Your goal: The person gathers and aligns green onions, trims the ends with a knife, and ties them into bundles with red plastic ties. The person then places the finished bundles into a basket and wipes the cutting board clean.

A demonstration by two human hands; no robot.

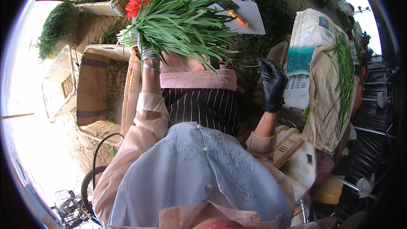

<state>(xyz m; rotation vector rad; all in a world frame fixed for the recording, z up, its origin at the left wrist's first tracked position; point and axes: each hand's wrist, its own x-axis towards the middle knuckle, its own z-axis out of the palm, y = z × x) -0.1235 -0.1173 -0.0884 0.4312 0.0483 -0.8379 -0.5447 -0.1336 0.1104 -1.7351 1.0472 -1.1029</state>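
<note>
A large bunch of long flat green leaves, like Chinese chives, fans out over my lap, with a red tie around its pale stem end. My left hand, in a grey glove, grips the bunch near that end, its fingers mostly hidden by leaves. To the right, my right hand, in a black glove, has its fingertips pinched on a thin green leaf blade. Red ties hang in a cluster beyond the bunch. A knife with an orange and yellow handle lies on a white board.
An open plastic crate stands at the left, with another crate and heaped greens beyond it. On the right, a cloth sack with loose greens covers a white crate. Below is another white crate.
</note>
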